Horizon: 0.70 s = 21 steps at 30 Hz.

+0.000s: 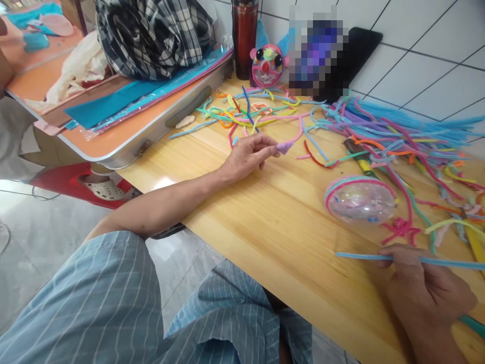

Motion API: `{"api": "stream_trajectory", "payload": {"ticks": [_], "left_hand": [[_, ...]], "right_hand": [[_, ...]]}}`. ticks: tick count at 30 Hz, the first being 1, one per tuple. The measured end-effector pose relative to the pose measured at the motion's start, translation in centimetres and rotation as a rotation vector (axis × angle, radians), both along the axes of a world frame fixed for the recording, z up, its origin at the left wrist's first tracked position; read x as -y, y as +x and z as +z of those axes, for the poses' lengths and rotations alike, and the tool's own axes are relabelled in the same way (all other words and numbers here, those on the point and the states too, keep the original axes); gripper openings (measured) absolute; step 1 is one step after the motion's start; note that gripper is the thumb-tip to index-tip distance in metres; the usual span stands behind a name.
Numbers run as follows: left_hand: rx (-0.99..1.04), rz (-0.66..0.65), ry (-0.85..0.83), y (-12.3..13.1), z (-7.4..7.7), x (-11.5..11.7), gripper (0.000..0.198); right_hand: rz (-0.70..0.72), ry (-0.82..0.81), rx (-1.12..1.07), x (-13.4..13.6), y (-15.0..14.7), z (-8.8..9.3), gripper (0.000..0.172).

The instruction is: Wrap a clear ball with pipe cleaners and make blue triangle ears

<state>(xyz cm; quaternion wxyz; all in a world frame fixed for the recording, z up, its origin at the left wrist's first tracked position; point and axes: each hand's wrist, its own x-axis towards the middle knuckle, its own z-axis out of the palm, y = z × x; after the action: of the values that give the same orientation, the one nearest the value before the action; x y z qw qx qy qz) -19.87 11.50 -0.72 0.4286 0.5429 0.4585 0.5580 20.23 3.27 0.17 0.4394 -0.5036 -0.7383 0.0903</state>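
Small purple piece was pinched by left hand, farther left; blue pipe cleaner was held in right hand, near right.

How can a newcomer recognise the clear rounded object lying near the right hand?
On the wooden table, look just beyond the right hand. The clear rounded object has pink and turquoise edging; its bulky, see-through body sets it apart from the thin coloured strips nearby.

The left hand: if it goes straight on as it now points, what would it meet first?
Beyond the purple piece it holds, the left hand would probably meet a pink pipe cleaner, though depth is unclear.
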Motion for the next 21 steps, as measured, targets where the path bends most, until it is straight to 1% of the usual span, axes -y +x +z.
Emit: {"api": "stream_trajectory", "payload": {"ticks": [3,7,13,21], "left_hand": [[0.037,-0.036,-0.100,-0.1,0.7,0.1,0.017],[0.111,-0.051,-0.168,-0.1,1.0,0.0,0.017],[0.150,-0.058,-0.210,-0.2,0.5,-0.1,0.019],[0.151,-0.075,-0.188,-0.5,-0.1,-0.3,0.021]], "right_hand": [[-0.015,-0.009,0.006,-0.1,0.1,-0.1,0.029],[-0.009,-0.012,0.019,-0.2,0.1,-0.1,0.027],[0.036,0.043,0.017,-0.3,0.0,0.0,0.027],[0.018,0.012,0.043,-0.1,0.1,0.2,0.026]]}}
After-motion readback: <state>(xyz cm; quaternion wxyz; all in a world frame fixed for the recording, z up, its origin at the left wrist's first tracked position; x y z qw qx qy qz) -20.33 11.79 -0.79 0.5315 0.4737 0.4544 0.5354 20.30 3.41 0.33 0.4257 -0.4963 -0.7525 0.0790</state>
